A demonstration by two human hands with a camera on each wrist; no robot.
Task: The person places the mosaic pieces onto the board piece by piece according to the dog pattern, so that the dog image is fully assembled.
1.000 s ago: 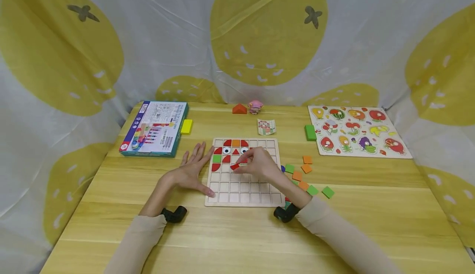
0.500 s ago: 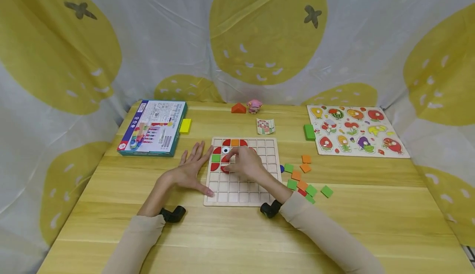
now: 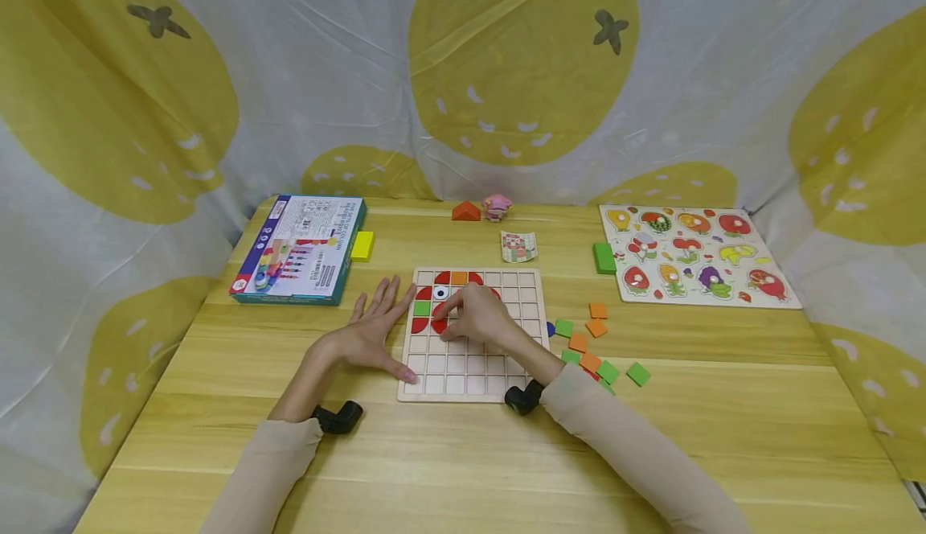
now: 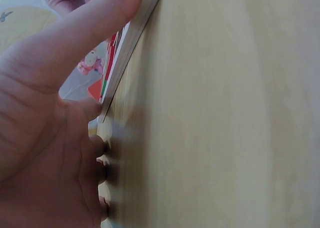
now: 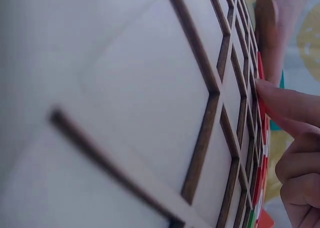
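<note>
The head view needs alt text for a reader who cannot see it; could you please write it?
A person's right hand pinches a red tile on a wooden grid board, while the left hand is spread at its left edge. Loose green and orange tiles lie to the right; a toy box and fruit puzzle flank the board.

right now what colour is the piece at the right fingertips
Red piece, clearest in the head view.

Room fronts the board (image 3: 456,388); tiles (image 3: 578,342) obstruct its right.
</note>
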